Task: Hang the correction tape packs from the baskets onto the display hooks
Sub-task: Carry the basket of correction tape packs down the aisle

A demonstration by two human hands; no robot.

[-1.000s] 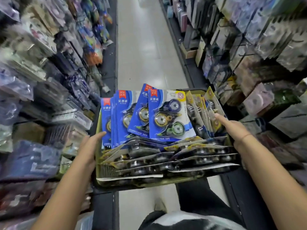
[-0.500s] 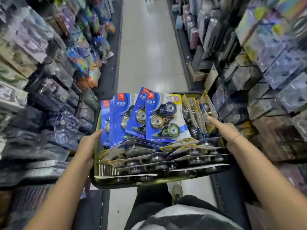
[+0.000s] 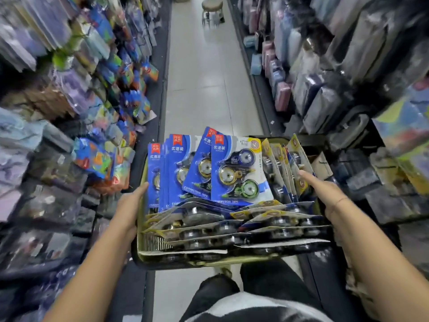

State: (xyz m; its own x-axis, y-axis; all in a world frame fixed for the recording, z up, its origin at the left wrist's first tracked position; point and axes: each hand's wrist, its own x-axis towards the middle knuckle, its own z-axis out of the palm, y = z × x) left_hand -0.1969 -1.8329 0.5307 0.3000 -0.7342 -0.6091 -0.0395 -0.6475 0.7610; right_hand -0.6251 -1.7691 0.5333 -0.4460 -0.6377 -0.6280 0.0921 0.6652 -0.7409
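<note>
I carry an olive-green basket in front of my body, along a shop aisle. Blue correction tape packs stand upright in its far half. Yellow-edged packs lean at the far right, and more packs lie flat in the near half. My left hand holds the basket's left side, thumb along the rim. On the right side, my right hand holds the wall with a finger pointing forward beside the yellow-edged packs. The remaining fingers of both hands are hidden behind the basket walls.
Packed display racks line the left of the aisle and more racks line the right, both blurred. The pale tiled floor runs ahead between them. A round stool stands far down the aisle. My dark trouser leg is below the basket.
I have walked forward along the aisle; the racks slid past and the stool came into view. Both hands keep the same hold on the basket.
</note>
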